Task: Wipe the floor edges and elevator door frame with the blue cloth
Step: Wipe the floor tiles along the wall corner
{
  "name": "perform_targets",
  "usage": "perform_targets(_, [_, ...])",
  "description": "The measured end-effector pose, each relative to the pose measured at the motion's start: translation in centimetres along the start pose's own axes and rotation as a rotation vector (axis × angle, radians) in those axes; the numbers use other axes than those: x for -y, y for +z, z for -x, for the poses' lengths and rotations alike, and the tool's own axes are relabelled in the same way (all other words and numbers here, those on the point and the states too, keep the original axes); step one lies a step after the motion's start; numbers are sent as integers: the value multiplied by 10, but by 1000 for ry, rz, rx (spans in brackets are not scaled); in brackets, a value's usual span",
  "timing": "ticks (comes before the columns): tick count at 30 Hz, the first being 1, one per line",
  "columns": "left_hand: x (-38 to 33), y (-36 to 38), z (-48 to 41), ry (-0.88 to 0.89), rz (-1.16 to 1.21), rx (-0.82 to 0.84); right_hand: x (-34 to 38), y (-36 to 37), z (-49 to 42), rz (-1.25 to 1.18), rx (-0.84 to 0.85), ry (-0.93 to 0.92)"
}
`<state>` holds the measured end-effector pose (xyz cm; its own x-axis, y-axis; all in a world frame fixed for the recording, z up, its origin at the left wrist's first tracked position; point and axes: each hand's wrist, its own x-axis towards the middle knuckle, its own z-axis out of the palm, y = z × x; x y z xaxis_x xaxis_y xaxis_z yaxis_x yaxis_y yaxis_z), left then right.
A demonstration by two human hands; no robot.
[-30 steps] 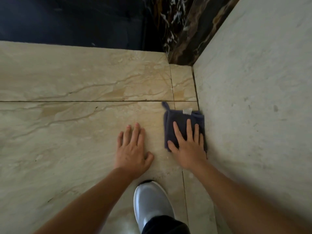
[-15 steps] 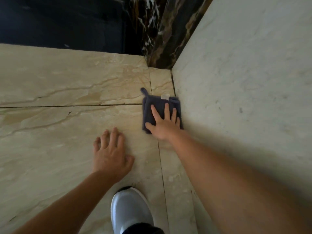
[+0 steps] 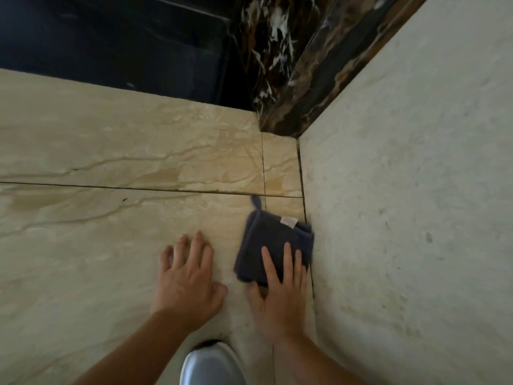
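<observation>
Wall (image 3: 402,218) ran just right of the right hand (image 3: 280,295), floor (image 3: 111,245) under both; left hand (image 3: 186,284) lay flat and empty beside it, probably bracing, right hand's straight fingers pressing the folded blue cloth (image 3: 269,237) against the wall joint for edge wiping.

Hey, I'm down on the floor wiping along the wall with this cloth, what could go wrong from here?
1. Only the fingers of your right hand lie on the cloth, near its rear edge; it may bunch or slip free on a push.
2. The cloth butts the wall; your knuckles could scrape that pitted face.
3. Your left hand bears flat on the smooth floor; it might slide if the stone is damp.
</observation>
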<state>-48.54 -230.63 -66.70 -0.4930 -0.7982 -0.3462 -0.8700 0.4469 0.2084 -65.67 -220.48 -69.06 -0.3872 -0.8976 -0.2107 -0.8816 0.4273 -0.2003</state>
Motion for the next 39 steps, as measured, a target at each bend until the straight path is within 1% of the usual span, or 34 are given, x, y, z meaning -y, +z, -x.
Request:
perform_targets(2, [2, 2, -1, 7, 6, 8, 1, -16, -60, 15, -30, -11])
perform_targets(3, [3, 4, -2, 16, 7, 9, 5, -26, -103, 17, -13, 15])
perform_targets(5, [4, 6, -3, 50, 9, 0, 18, -45, -195, -3, 102, 92])
perform_targets(7, [6, 3, -1, 77, -8, -8, 30, -59, -268, -5, 281, 160])
perform_targets(8, [7, 1, -1, 89, -16, -12, 32, -63, -288, 19, 359, 183])
perform_targets(10, [8, -8, 0, 99, -21, 16, 31, -68, -298, 71, 421, 177])
perform_targets(11, [6, -12, 1, 96, -22, 41, 28, -70, -290, 87, 415, 145])
perform_targets(13, [7, -14, 0, 82, -59, 66, 24, -64, -263, 95, 349, 69])
perform_targets(15, [5, -11, -2, 90, -95, 75, 17, -57, -217, 97, 290, 21])
perform_targets(17, [3, -11, -2, 93, -122, 101, 7, -49, -147, 124, 227, -33])
perform_targets(20, [6, -8, -2, 76, -125, 85, -2, -30, -19, 107, 164, -56])
perform_targets(23, [4, -8, -3, 91, -133, 93, -5, -17, 83, 141, 166, -62])
perform_targets(25, [3, -8, -3, 79, -143, 89, -3, -16, 108, 161, 247, -43])
perform_targets(26, [3, -9, -3, 73, -148, 90, -1, -19, 105, 110, 286, 2])
perform_targets(27, [2, -9, -3, 72, -153, 90, 0, -23, 92, 58, 281, 44])
perform_targets(28, [2, -9, -3, 69, -155, 91, -1, -27, 73, 29, 236, 51])
perform_targets(29, [3, -8, -3, 65, -153, 94, -3, -30, 49, 11, 236, 51])
perform_targets(30, [2, -8, -2, 63, -150, 94, -7, -32, 21, -33, 240, 63])
perform_targets(33, [2, -7, -3, 47, -151, 91, 4, -42, -88, -116, 166, 104])
perform_targets(35, [3, -8, -4, 47, -153, 99, 22, -53, -152, -148, 208, 126])
perform_targets(37, [5, -9, -4, 58, -143, 99, 36, -62, -194, -177, 240, 108])
perform_targets(39, [8, -9, -3, 69, -116, 98, 49, -70, -220, -227, 190, 124])
